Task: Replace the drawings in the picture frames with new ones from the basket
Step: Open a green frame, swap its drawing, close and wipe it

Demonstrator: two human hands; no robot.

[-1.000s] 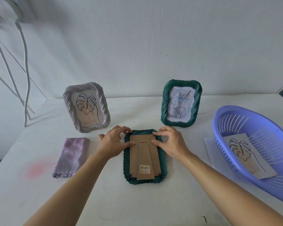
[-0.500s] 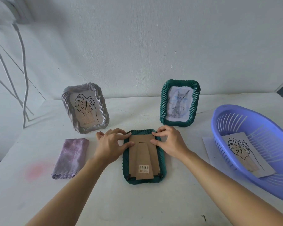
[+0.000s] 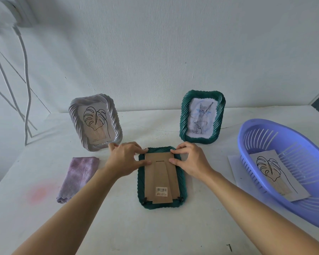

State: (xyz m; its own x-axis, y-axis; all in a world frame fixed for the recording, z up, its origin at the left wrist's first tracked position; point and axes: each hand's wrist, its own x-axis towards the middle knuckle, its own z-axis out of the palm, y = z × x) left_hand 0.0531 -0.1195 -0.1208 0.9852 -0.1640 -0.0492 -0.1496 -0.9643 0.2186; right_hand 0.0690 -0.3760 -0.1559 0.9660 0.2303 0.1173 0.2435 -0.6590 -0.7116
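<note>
At the top corners of the green frame (image 3: 140,181) (cardboard back (image 3: 162,173) up), the left hand (image 3: 123,160) and right hand (image 3: 191,161) are pinching its rim.

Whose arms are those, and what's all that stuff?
They are a person's own arms; the camera sits on their head, looking down. The left hand and right hand hold the top end of a dark green ribbed picture frame lying face down on the white table. Behind stand a silver-grey ribbed frame with a leaf drawing and a green ribbed frame with a cat drawing. A purple plastic basket holds another leaf drawing. A folded lilac cloth lies on the left.
</note>
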